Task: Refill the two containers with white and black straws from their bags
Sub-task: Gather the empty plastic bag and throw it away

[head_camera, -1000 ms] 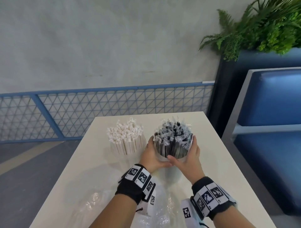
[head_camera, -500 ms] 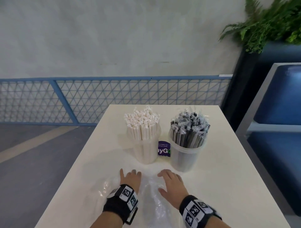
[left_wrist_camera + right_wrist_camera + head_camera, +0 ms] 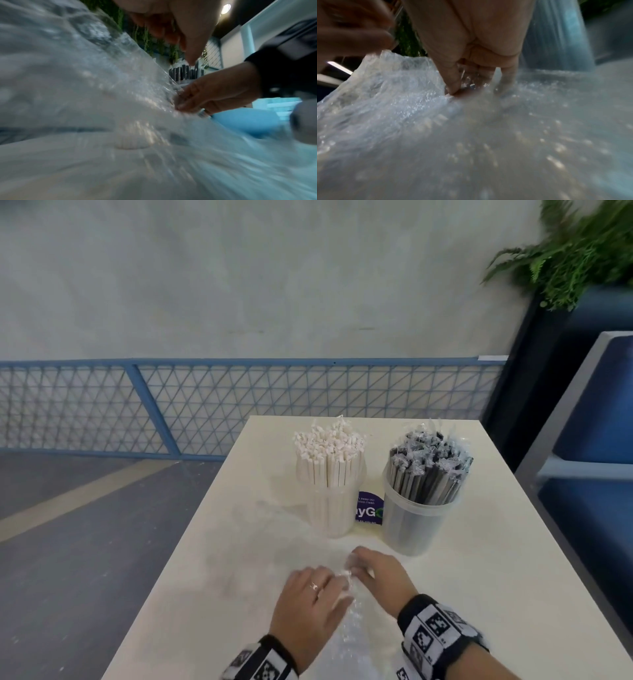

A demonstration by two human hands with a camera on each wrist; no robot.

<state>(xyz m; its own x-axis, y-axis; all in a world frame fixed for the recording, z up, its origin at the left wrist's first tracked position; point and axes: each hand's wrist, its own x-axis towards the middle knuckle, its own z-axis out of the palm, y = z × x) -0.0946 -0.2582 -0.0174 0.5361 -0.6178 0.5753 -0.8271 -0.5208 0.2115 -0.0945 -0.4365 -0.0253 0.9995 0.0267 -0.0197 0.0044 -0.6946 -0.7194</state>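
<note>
I see white straws (image 3: 329, 446) filling the left container (image 3: 330, 513) and black straws (image 3: 428, 457) the right container (image 3: 411, 529), far on the desk (image 3: 507, 559), so the fingers (image 3: 452, 83) of my right hand (image 3: 380, 573) pinch the slack bag (image 3: 356, 642) near me, seemingly to clear it; whether my left hand (image 3: 308, 601) grips it, I cannot tell through the blur.

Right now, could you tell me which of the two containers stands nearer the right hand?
The black-straw container, to the right: it stands just beyond the right hand, which pinches the bag; the white-straw container sits further left.
</note>
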